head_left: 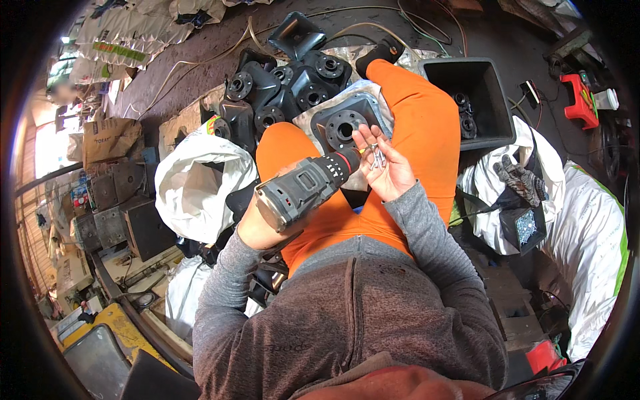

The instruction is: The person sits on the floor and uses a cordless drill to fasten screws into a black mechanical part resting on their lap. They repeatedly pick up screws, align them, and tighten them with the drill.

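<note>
My left hand (259,225) is closed around a grey and black cordless drill (303,185) with a red ring near its chuck; its grip is mostly hidden. The drill points right, its tip close to my right hand (395,175). Palm up with the fingers curled, that hand cups several small silvery screws (378,159). Just beyond it, between my orange-clad knees, sits a black square-based part (365,107) with a round, holed flange (343,125). Part of the flange's right edge is behind my fingers.
Several similar black flanged parts (313,97) are piled beyond my left knee. A black bin (493,100) holds more dark parts at the right. An open white sack (193,180) stands at the left. Patterned gloves (520,180) lie on a white bag, near a red stand (579,100).
</note>
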A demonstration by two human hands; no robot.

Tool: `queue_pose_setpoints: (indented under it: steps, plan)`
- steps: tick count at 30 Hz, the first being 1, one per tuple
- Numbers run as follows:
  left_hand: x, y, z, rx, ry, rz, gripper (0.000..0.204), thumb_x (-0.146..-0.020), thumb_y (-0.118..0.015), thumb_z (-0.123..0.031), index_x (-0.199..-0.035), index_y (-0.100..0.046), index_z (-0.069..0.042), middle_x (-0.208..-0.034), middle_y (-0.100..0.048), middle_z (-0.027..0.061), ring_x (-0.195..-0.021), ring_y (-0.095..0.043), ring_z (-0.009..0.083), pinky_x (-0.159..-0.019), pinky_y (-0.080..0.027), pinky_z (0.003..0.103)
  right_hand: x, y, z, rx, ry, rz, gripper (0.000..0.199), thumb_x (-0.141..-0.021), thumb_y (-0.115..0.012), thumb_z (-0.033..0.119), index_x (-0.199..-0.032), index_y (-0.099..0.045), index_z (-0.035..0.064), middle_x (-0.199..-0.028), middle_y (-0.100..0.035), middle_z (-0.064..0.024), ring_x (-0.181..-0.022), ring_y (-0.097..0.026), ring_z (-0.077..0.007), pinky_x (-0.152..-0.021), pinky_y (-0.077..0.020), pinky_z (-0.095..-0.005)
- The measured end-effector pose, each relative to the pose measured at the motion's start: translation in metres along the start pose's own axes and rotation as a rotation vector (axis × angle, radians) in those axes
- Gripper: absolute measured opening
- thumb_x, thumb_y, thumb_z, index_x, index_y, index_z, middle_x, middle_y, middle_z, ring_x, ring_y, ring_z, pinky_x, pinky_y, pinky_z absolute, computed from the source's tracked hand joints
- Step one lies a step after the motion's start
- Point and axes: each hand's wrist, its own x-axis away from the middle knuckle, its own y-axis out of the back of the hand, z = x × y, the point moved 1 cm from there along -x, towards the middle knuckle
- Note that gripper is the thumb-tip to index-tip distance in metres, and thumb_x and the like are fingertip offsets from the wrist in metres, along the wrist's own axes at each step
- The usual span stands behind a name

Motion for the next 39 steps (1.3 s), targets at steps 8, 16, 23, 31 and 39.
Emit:
queue_pose_setpoints:
  steps: [8,16,23,31,39]
  plan:
    - [0.002,0.001,0.001,-0.028,-0.013,0.004,0.059,-0.074,-0.074,-0.009,-0.128,-0.052,0.0,-0.109,-0.065,0.0107,-0.097,-0.064,0.0243,-0.087,-0.05,0.033,0.007,-0.001,-0.005,0.184,0.039,-0.157,0.023,-0.098,-0.052,0.012,-0.121,-0.054,0.0075,-0.128,-0.059,-0.011,-0.12,-0.057,-0.0226,-0.097,-0.0515,-0.0383]
    - [-0.003,0.009,-0.004,-0.03,0.043,0.133,0.071,-0.072,-0.078,-0.015,-0.135,-0.048,-0.008,-0.122,-0.063,0.0136,-0.096,-0.07,0.0269,-0.084,-0.055,0.033,0.012,0.006,-0.01,0.31,-0.008,-0.257,0.026,-0.098,-0.053,0.014,-0.123,-0.053,0.0069,-0.124,-0.061,-0.012,-0.117,-0.059,-0.0221,-0.094,-0.0531,-0.0372]
    - [0.001,0.008,0.006,0.023,0.152,0.193,0.065,-0.072,-0.075,-0.011,-0.132,-0.051,-0.004,-0.122,-0.062,0.0155,-0.102,-0.067,0.0277,-0.089,-0.052,0.033,0.026,0.033,-0.027,0.242,-0.041,-0.276,0.037,-0.099,-0.053,0.016,-0.134,-0.049,0.005,-0.117,-0.061,-0.0057,-0.106,-0.06,-0.0163,-0.087,-0.0538,-0.0311]
    - [-0.049,0.015,0.024,-0.036,0.181,0.147,0.044,-0.074,-0.07,-0.007,-0.115,-0.059,0.002,-0.107,-0.066,0.0154,-0.096,-0.064,0.028,-0.087,-0.049,0.037,0.0,0.04,-0.04,0.503,0.06,-0.743,0.027,-0.1,-0.054,0.025,-0.122,-0.056,0.0101,-0.082,-0.045,0.0049,-0.06,-0.04,-0.0041,-0.054,-0.0393,-0.0219]
    - [-0.094,0.013,0.04,-0.084,0.242,0.355,0.051,-0.069,-0.073,-0.016,-0.117,-0.06,-0.005,-0.096,-0.069,0.0166,-0.09,-0.067,0.0343,-0.08,-0.054,0.039,-0.019,0.045,-0.037,0.601,0.072,-0.731,0.021,-0.096,-0.061,0.03,-0.104,-0.058,0.0107,-0.078,-0.046,0.0061,-0.059,-0.043,-0.004,-0.052,-0.0387,-0.0226]
